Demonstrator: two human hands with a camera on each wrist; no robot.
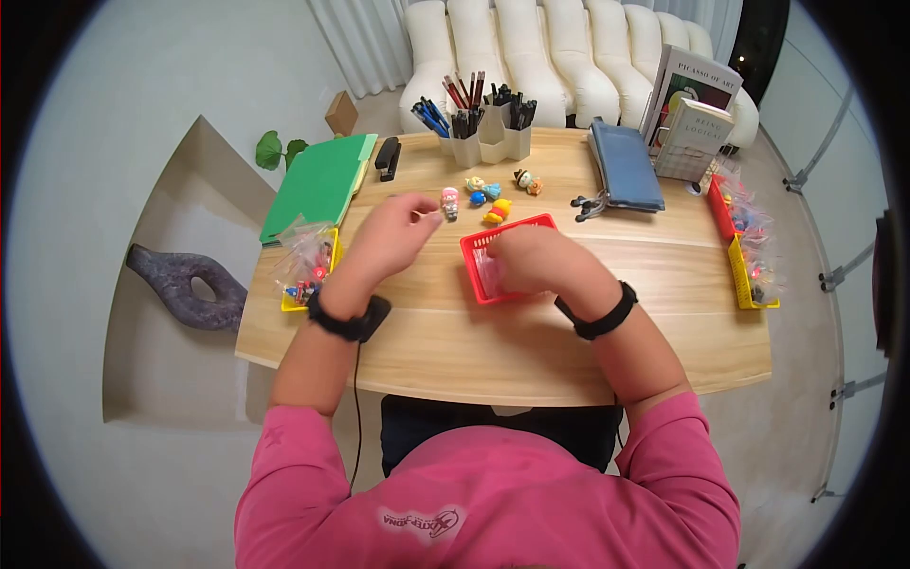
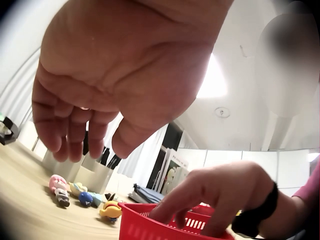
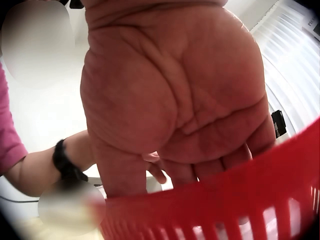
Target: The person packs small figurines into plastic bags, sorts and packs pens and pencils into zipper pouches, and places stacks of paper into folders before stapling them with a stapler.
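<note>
My left hand (image 1: 400, 232) hovers above the table, its fingers loosely bent with nothing between them. Closest to it stands a small pink-haired figurine (image 1: 449, 202). My right hand (image 1: 542, 263) reaches down into a red plastic basket (image 1: 469, 275), where a clear plastic bag (image 1: 487, 275) lies. Behind the basket wall (image 3: 240, 187) the right fingertips are hidden, so I cannot tell whether they grip the bag. Just beyond the basket are a yellow-and-red bear figurine (image 1: 498, 211), a blue round-headed figurine (image 1: 479, 199), a pale-yellow-and-blue one (image 1: 489, 190) and a brown-hatted one (image 1: 524, 179).
At left, a yellow basket (image 1: 335, 251) of bagged toys sits by a green folder (image 1: 322, 185) and a black stapler (image 1: 387, 159). Pen holders (image 1: 492, 133) stand at the back. Rightward are a blue pouch (image 1: 626, 166), books (image 1: 695, 133), and red and yellow baskets (image 1: 737, 270).
</note>
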